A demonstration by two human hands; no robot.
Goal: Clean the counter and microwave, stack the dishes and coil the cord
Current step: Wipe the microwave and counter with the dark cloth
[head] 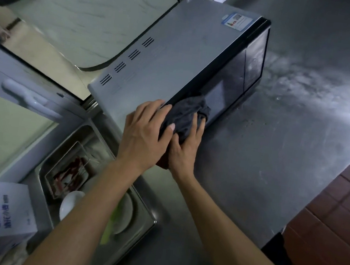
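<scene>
A kitchen: a steel counter (265, 166) carries a microwave (179, 55), with a sink (135, 227) of plates (70, 204) beside it.

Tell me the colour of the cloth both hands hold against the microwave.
Dark grey cloth, best seen in the head view.

The microwave (180, 50) stands on the counter (277, 157), right of the sink (146, 222).
</scene>
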